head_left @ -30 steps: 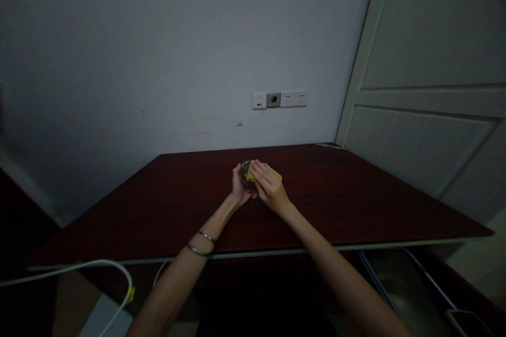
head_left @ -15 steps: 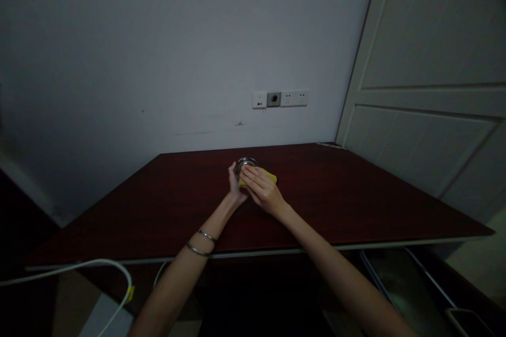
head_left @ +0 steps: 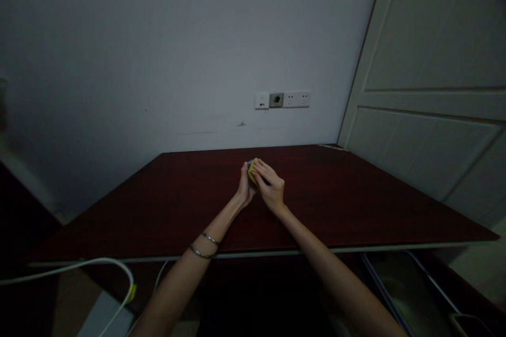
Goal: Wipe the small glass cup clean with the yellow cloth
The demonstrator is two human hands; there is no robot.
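Observation:
Just above the middle of the dark red tabletop [head_left: 190, 200], my two hands meet. My left hand [head_left: 245, 185] is closed around a small, shiny, round-rimmed object [head_left: 250, 162], whose exact kind I cannot make out. Most of it is hidden behind fingers and cloth. In my right hand [head_left: 272, 188] is a yellow cloth [head_left: 252, 170], pinched over the object's near side and edge. Two thin bangles [head_left: 203, 247] circle my left forearm.
Behind the table is a pale wall with a row of sockets [head_left: 282, 100]. A white panelled door [head_left: 427, 116] stands on the right. A white cable [head_left: 118, 263] loops at the front left edge. Below the front right edge is an open drawer or shelf space [head_left: 411, 284].
The shiny object has turned so its round rim no longer faces me. My right hand has shifted from lying flat over it to pinching the cloth round its edge. Both hands moved slightly right.

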